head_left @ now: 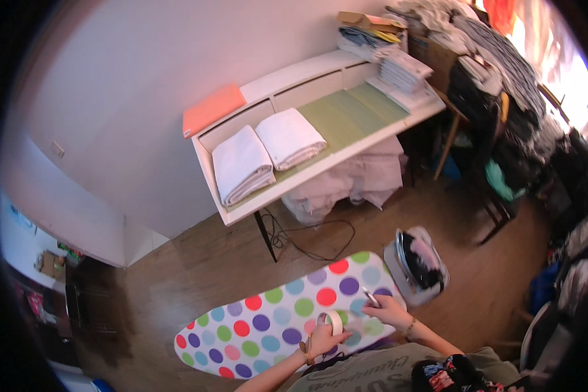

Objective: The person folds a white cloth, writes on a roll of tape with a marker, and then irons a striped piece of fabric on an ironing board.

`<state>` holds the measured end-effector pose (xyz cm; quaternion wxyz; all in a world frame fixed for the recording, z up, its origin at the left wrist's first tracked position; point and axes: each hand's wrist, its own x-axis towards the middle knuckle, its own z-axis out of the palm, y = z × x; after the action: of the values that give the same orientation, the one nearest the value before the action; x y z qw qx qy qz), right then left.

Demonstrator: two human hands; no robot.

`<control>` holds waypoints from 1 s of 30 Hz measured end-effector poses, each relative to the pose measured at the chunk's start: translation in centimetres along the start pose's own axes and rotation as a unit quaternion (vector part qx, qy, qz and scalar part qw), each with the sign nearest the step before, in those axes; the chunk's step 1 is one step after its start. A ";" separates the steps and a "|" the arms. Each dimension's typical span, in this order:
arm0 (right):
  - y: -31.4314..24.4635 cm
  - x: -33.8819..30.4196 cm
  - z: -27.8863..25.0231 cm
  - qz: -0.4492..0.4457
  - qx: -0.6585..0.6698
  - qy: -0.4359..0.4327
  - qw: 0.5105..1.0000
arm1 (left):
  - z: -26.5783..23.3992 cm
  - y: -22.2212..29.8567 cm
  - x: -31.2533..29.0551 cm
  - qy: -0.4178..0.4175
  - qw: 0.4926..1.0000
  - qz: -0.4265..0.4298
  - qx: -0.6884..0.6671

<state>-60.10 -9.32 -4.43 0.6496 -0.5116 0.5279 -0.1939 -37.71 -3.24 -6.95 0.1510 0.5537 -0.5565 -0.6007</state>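
My left hand is closed round a roll of white tape, held over the near right part of a polka-dot ironing board. My right hand is shut on a slim silver-white object; its kind is too small to make out. It points up and away to the left, above the board's right end. The two hands are apart, with the roll and the slim object not touching. Both forearms come in from the lower edge.
A white desk stands beyond the board, bearing two folded white cloths, a coral folder and a stack of white packets. A grey bin sits by the board's right end. Cables lie on the floor; clothes are heaped at right.
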 end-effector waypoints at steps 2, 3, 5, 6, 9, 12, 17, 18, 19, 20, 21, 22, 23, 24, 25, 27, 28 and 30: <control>5.0 -4.9 0.6 0.015 -0.080 0.055 0.995 | 1.0 0.4 -4.9 0.016 0.993 -0.015 0.119; 6.4 -7.0 0.6 0.032 -0.124 0.070 0.989 | 1.6 0.8 -7.1 0.067 0.984 0.012 0.167; 6.6 -10.4 0.8 0.031 -0.221 0.077 0.972 | 3.2 -3.6 -8.9 0.133 0.979 0.008 0.151; 5.3 -11.1 0.7 -0.004 -0.266 0.059 0.962 | 4.1 -5.1 -10.4 0.172 0.974 -0.002 0.147; 4.2 -12.7 0.7 -0.086 -0.332 0.077 0.936 | 5.2 -4.9 -12.6 0.224 0.971 -0.081 0.018; 1.9 -13.4 0.9 -0.141 -0.303 0.100 0.937 | 6.4 -5.4 -11.6 0.319 0.947 -0.026 -0.020; 1.6 -15.3 -2.2 -0.174 -0.243 0.054 0.953 | 8.4 2.7 -9.1 0.263 0.943 0.106 0.173; 1.9 -15.5 -3.3 -0.189 -0.227 0.061 0.953 | 9.0 3.7 -8.0 0.249 0.933 0.130 0.223; 2.3 -15.6 -4.6 -0.205 -0.212 0.067 0.953 | 9.9 5.0 -6.9 0.204 0.936 0.138 0.252; 3.3 -15.9 -6.5 -0.222 -0.198 0.086 0.951 | 11.0 6.6 -5.8 0.159 0.936 0.145 0.279; 3.9 -16.2 -8.4 -0.207 -0.181 0.103 0.956 | 12.1 8.1 -4.7 0.126 0.933 0.147 0.302; 3.9 -17.0 -11.0 -0.197 -0.171 0.117 0.958 | 13.8 10.1 -3.2 0.080 0.935 0.105 0.330; 4.3 -17.4 -13.6 -0.187 -0.160 0.129 0.961 | 15.5 11.5 -1.4 0.049 0.935 0.131 0.326; 5.4 -18.1 -16.4 -0.164 -0.140 0.160 0.963 | 18.0 12.8 0.7 0.018 0.935 0.158 0.316; 6.8 -18.6 -19.6 -0.143 -0.123 0.192 0.963 | 20.8 14.1 3.3 -0.009 0.933 0.190 0.305; 9.8 -19.7 -25.8 -0.094 -0.109 0.236 0.961 | 27.3 15.3 8.3 -0.010 0.924 0.238 0.300; 10.6 -20.6 -28.8 -0.066 -0.105 0.244 0.962 | 29.6 18.0 9.7 -0.040 0.924 0.250 0.286; 12.0 -21.8 -34.4 -0.057 -0.111 0.276 0.953 | 33.3 22.8 12.2 -0.079 0.929 0.268 0.244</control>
<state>-101.95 -3.07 -1.44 0.4052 -0.5362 0.6749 -0.3047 -79.56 -3.96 -1.71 0.1221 0.3545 -0.8238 -0.4251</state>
